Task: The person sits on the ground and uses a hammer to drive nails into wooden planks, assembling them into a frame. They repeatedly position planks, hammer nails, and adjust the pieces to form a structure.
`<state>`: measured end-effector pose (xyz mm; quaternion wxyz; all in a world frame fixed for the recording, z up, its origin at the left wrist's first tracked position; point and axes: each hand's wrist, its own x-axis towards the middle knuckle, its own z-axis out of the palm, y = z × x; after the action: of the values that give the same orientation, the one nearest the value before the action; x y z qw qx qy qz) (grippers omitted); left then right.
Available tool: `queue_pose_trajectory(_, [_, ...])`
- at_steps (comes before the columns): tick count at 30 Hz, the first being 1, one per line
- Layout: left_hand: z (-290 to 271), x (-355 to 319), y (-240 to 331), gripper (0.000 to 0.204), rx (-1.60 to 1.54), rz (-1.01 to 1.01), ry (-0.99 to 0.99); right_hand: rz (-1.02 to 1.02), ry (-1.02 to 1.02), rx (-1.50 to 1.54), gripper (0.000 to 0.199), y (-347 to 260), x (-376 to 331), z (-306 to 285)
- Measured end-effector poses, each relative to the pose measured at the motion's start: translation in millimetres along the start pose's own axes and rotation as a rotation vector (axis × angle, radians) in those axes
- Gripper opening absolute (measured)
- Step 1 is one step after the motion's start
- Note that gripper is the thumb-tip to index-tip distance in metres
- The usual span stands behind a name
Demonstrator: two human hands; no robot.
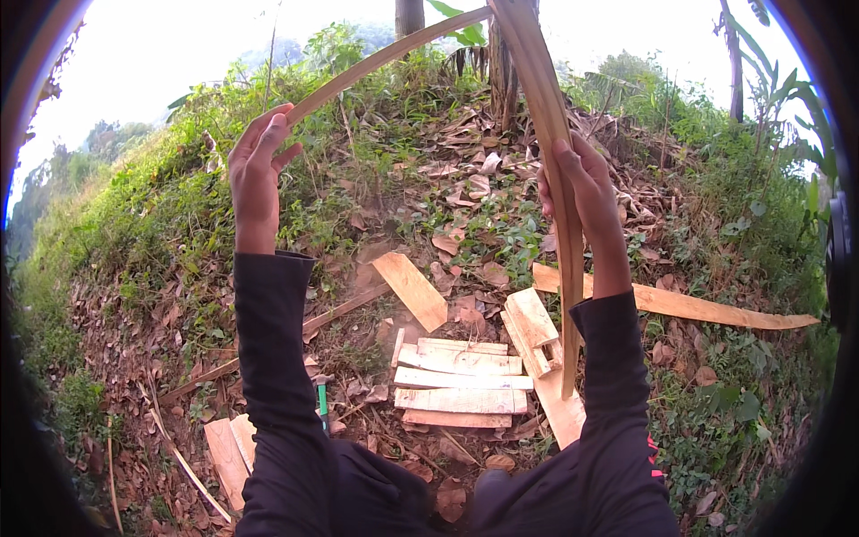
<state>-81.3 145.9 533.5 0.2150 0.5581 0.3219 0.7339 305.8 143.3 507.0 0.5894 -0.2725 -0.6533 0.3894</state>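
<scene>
Leafy ground (456, 447) carries slats (461, 362). Above it, left grip (258, 174) pinches a strip (385, 57); right grip (591, 183) clasps a plank (539, 80). Step appears to be strip handling; next move calls for steady support.

Green undergrowth (170, 192), dry brown leaves (479, 186), 1 thin trunk (735, 67) at upper right, pale sky (206, 40)

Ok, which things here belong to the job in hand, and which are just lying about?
Likely the job's:
- wooden strip, at left hand
- long wooden piece, in right hand
- row of cut boards
- green-handled tool

Apparently just lying about:
- dry leaves
- narrow brown pole
</scene>
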Motion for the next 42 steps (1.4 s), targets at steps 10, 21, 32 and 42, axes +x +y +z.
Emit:
queue_pose_trajectory(10, [0.9,1.3,-12.9,0.075,0.223,-0.121,0.009,-0.028,0.021,0.049,0.029,16.7,4.5,-2.1])
queue_pose_trajectory(21, [-11.8,-0.8,-65.0,0.074,0.599,-0.334,-0.651,0.095,-0.031,-0.211,0.036,35.6,3.7,-20.3])
queue_pose_trajectory(32, [32.3,-24.3,-92.3,0.084,0.734,-0.331,-0.802,0.187,-0.124,-0.494,0.039,48.4,-1.5,-20.7])
queue_pose_trajectory(42, [41.3,-36.8,-126.6,0.089,0.685,-0.318,-0.816,0.213,-0.296,-0.562,0.04,48.4,0.3,-23.9])
